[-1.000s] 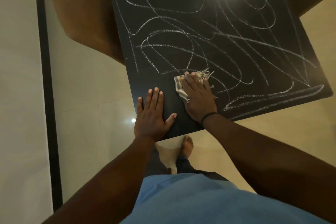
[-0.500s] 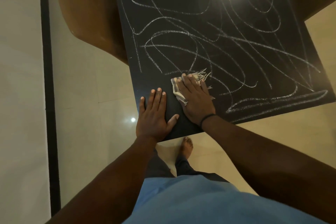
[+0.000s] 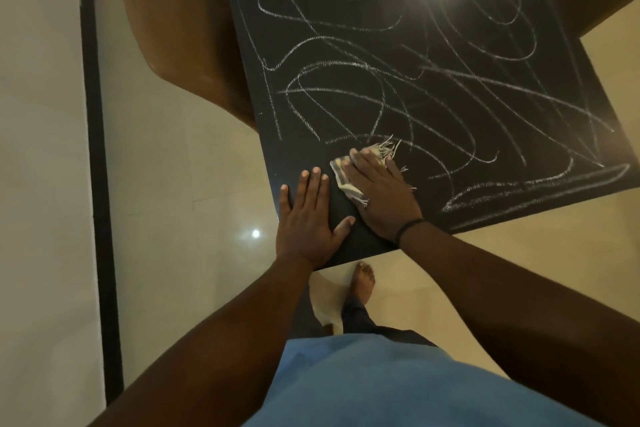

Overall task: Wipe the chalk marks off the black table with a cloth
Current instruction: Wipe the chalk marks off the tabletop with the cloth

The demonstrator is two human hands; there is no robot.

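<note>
Hidden: most of the pale, frayed-edged cloth lies under the right hand; only its near-left corner and a tuft of loose threads beyond the fingertips show.
Cut off: the glossy black rectangular table top runs out of the top of the view; its far edge is not seen. The table's legs are not visible.
Hard to make out: a glare spot sits on the table near the top right and washes out the white chalk scribbles there. The cloth seems striped or patterned, but the dim light leaves that uncertain.
Right hand: flat, fingers straight and together, pressing the cloth down onto the table near its near-left corner. A thin dark band circles the wrist.
Left hand: flat on bare table just left of the cloth, fingers straight, thumb spread toward the right hand; holds nothing.
Chalk: looping lines cover most of the table beyond and right of the cloth; the strip under and around the left hand shows no marks.
Containers: none in view.
Surroundings: a brown curved chair back stands at the table's left edge. A bare foot rests on the cream tiled floor below the table's near corner. A blue shirt fills the bottom of the view.
</note>
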